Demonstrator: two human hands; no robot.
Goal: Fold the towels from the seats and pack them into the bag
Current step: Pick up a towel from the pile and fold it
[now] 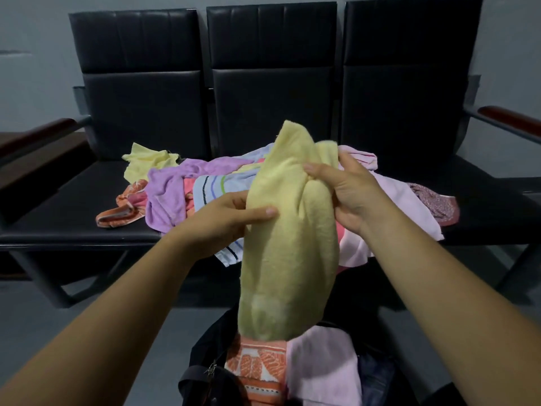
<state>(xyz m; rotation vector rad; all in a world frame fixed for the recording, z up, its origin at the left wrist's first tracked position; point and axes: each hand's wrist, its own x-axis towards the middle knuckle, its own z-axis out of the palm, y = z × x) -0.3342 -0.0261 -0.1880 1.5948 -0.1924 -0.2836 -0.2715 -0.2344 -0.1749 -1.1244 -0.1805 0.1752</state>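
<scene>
A yellow towel (288, 247) hangs doubled over in front of me, above the open black bag (205, 373). My left hand (225, 221) pinches its left edge with the thumb laid across the cloth. My right hand (348, 191) grips its upper right fold. Inside the bag lie a folded orange patterned towel (260, 367) and a folded pink towel (325, 367). A heap of loose towels covers the middle seat: a purple one (172, 189), a striped one (216, 189), a second yellow one (146, 162), an orange one (120, 212) and a pink one (398, 206).
Three joined black padded seats (58, 218) stand against a grey wall. Wooden armrests stick out at the left (35, 136) and the right (509, 118). The bag stands on the grey floor (137, 326) just in front of the seats.
</scene>
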